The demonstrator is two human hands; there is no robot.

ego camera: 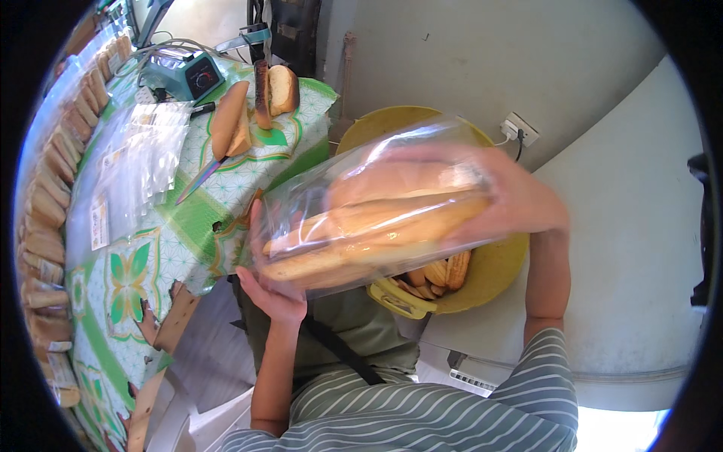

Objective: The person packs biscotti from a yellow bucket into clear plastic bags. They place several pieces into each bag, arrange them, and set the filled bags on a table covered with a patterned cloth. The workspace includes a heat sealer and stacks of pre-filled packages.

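Note:
A clear plastic bag point(316, 192) with long pieces of bread point(384, 231) inside is held aslant before my body. My right hand point(514, 186) grips the bag and bread at the right end, blurred by motion. At the lower left end, my left hand point(277, 294) cups the bag, its fingers partly behind the film and the thumb in front. Below the bag stands a yellow tub point(497, 271) with bread pieces point(438, 274) in it, much of its inside hidden by the bag and my right arm.
On the patterned tablecloth point(130, 282) lie flat plastic bags point(135, 164), a knife point(197, 181), a cut loaf point(230, 121) and bread pieces with a dark crust point(282, 90). A teal bag sealer point(189, 76) stands behind. Bagged bread point(45, 206) lines the far left. A wall socket point(519, 129) holds plugs.

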